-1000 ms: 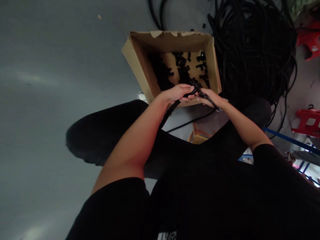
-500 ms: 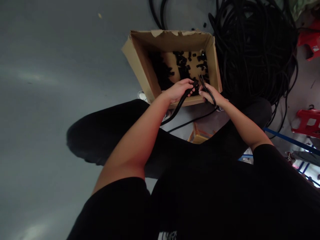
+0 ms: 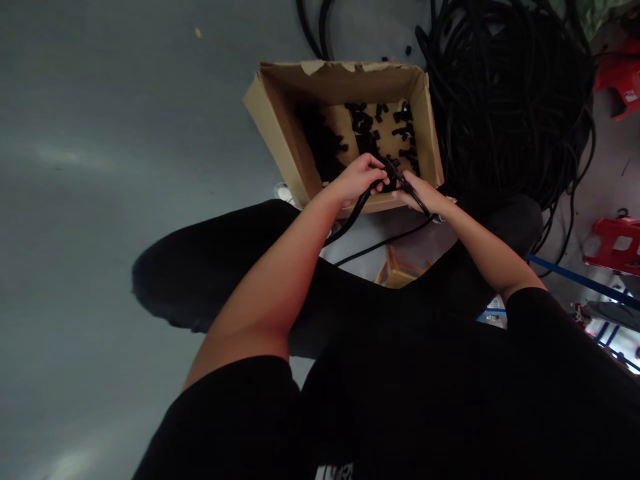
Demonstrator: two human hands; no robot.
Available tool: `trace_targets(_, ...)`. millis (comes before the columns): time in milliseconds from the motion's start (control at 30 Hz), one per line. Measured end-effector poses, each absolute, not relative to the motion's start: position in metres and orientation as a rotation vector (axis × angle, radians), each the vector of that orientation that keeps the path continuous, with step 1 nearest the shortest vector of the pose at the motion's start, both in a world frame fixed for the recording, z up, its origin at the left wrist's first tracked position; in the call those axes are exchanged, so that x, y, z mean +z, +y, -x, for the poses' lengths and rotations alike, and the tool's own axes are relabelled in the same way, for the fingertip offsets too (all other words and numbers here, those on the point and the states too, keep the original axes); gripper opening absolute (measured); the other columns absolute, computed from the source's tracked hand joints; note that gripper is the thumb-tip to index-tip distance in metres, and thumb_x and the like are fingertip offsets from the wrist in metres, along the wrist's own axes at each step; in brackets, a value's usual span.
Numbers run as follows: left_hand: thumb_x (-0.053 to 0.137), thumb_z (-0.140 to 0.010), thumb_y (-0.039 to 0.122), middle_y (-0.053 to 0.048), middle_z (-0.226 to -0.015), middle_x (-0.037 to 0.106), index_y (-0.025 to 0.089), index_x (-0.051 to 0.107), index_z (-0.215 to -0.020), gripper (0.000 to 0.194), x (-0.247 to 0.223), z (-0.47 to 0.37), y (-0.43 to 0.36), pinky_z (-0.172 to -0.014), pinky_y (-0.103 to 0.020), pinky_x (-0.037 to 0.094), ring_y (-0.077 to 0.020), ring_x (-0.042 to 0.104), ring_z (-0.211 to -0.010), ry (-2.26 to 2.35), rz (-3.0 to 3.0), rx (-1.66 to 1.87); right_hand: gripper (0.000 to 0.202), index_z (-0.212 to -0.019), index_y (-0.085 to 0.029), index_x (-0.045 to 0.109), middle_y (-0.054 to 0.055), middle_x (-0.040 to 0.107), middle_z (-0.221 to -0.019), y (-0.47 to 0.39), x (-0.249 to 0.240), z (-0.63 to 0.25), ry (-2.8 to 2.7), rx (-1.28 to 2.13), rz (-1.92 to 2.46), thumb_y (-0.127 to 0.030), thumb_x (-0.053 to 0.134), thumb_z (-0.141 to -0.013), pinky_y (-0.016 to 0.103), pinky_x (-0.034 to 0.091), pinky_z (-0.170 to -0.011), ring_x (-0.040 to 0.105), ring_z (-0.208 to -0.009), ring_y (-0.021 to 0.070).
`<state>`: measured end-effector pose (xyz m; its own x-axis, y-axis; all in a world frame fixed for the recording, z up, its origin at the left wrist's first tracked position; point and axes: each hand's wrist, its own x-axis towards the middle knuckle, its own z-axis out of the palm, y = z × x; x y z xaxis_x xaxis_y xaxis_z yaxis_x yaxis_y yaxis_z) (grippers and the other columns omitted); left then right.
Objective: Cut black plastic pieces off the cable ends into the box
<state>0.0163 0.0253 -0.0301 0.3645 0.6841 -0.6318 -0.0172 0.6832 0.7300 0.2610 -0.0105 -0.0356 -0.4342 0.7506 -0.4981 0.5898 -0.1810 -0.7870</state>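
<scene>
My left hand [image 3: 364,179] is closed around a thick black cable [image 3: 354,217] near its end, above the near side of an open cardboard box [image 3: 277,127]. The cable runs down from it toward my lap. My right hand [image 3: 421,192] is closed on a thinner black cable [image 3: 411,192], whose end reaches up and left to the fingers of my left hand. The two dark ends meet or overlap there; exactly how they touch is hard to see. Inside the box lie many small black pieces [image 3: 361,120].
A big tangled heap of black cable [image 3: 510,100] lies right of the box. Red plastic stools [image 3: 613,245] stand at the far right, near a blue bar [image 3: 585,277]. A small wooden piece [image 3: 397,268] shows between my legs. Grey floor [image 3: 100,200] spreads to the left.
My right hand has tilted the thinner cable left, so its end now lies across the end in my left hand. My left hand has hardly moved.
</scene>
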Motion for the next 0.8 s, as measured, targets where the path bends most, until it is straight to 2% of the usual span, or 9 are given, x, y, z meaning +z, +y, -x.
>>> trace_targets(367, 0.100, -0.099, 0.014, 0.001, -0.086, 0.081, 0.023, 0.057, -0.103, 0.044, -0.038, -0.018, 0.024, -0.061, -0.019, 0.043, -0.0104, 0.066, -0.062, 1.090, -0.818, 0.564, 0.070, -0.111, -0.028, 0.055, 0.006, 0.068, -0.107, -0.007, -0.031, -0.262, -1.902, 1.679, 1.519, -0.092, 0.081, -0.103, 0.045, 0.073, -0.092, 0.069, -0.102, 0.0267)
trace_targets(500, 0.106, -0.098, 0.020, 0.001, -0.084, 0.082, 0.024, 0.056, -0.103, 0.050, -0.037, -0.019, 0.023, -0.059, -0.018, 0.044, -0.0103, 0.068, -0.061, 1.059, -0.839, 0.584, 0.069, -0.113, -0.027, 0.057, 0.006, 0.068, -0.105, -0.006, -0.029, -0.261, -1.915, 1.663, 1.522, -0.091, 0.081, -0.104, 0.050, 0.073, -0.100, 0.072, -0.103, 0.0285)
trace_targets(633, 0.108, -0.098, 0.025, 0.000, -0.084, 0.084, 0.024, 0.057, -0.102, 0.051, -0.042, -0.017, 0.021, -0.057, -0.017, 0.046, -0.0101, 0.067, -0.059, 0.997, -0.852, 0.567, 0.070, -0.120, -0.025, 0.061, 0.008, 0.073, -0.111, -0.006, -0.032, -0.262, -1.974, 1.636, 1.504, -0.090, 0.081, -0.104, 0.056, 0.072, -0.109, 0.073, -0.107, 0.0300)
trace_targets(800, 0.106, -0.105, 0.035, 0.002, -0.081, 0.080, 0.024, 0.056, -0.103, 0.051, -0.052, -0.017, 0.022, -0.054, -0.016, 0.040, -0.0089, 0.061, -0.055, 1.005, -0.872, 0.570, 0.073, -0.116, -0.026, 0.059, 0.007, 0.071, -0.108, -0.007, -0.034, -0.264, -1.967, 1.620, 1.490, -0.097, 0.072, -0.106, 0.044, 0.066, -0.099, 0.069, -0.105, 0.0277)
